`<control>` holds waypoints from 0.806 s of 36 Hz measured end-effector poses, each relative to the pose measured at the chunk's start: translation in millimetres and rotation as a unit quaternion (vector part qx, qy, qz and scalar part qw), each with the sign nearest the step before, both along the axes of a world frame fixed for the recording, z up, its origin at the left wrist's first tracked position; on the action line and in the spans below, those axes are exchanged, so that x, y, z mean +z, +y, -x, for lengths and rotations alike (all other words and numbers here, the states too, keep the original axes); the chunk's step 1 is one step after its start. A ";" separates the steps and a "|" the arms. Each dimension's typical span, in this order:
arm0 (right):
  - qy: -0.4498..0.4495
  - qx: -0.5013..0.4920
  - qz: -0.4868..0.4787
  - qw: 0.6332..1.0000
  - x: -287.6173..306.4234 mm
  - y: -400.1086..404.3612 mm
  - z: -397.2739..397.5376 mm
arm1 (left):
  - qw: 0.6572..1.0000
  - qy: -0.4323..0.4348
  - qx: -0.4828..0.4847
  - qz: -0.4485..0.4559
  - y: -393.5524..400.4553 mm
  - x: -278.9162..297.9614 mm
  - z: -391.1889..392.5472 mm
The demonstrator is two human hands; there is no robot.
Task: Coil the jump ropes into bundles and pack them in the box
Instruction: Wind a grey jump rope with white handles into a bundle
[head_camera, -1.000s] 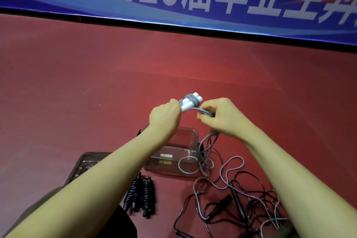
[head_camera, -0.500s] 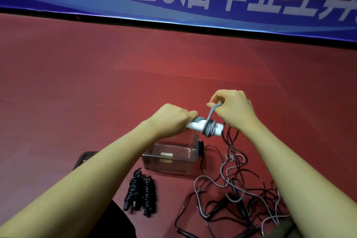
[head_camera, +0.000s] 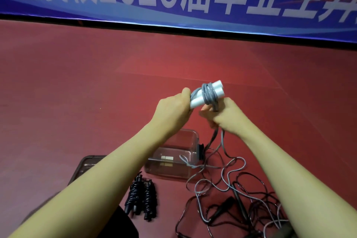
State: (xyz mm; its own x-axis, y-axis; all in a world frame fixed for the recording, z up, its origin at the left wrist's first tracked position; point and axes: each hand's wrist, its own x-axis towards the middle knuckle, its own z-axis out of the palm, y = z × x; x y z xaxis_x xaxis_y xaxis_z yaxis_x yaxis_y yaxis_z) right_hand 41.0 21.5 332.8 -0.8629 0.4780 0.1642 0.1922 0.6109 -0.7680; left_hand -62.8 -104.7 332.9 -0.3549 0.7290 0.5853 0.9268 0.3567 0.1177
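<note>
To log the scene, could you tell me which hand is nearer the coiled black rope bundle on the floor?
Left. The left hand is raised above the black bundle; the right hand is farther right.

White-handled grey rope (head_camera: 209,95) part-coiled, black bundle (head_camera: 141,200) beside clear box (head_camera: 190,142)

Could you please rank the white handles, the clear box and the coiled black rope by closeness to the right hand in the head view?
1. white handles, just above the right hand
2. clear box, on the floor below
3. coiled black rope, lower left
</note>
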 end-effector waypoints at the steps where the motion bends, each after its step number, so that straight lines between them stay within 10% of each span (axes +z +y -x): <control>1: -0.015 0.020 0.021 0.999 -1.2 -0.1 -2.1 | 0.997 -0.038 0.042 0.048 2.1 -0.8 -2.8; 15: -0.118 0.100 0.061 0.986 -2.1 -14.1 -6.1 | 0.960 -0.114 0.182 0.180 13.1 -33.4 -0.3; 24: -0.173 0.044 -0.394 0.902 15.0 -15.0 -7.1 | 0.948 -0.025 0.127 0.291 12.1 -46.1 5.0; 29: -0.106 0.033 -0.478 0.871 8.3 -11.6 -6.9 | 0.938 0.047 0.036 0.341 5.3 -41.4 10.0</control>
State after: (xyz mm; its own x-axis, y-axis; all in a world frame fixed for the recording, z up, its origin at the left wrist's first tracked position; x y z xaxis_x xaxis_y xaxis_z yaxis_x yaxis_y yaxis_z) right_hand 47.8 9.9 341.1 -0.9428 0.1574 0.2937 0.2071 0.9673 0.1465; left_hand -72.8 -99.4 291.5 -0.3873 0.9217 0.0222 0.8924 0.3808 -0.2422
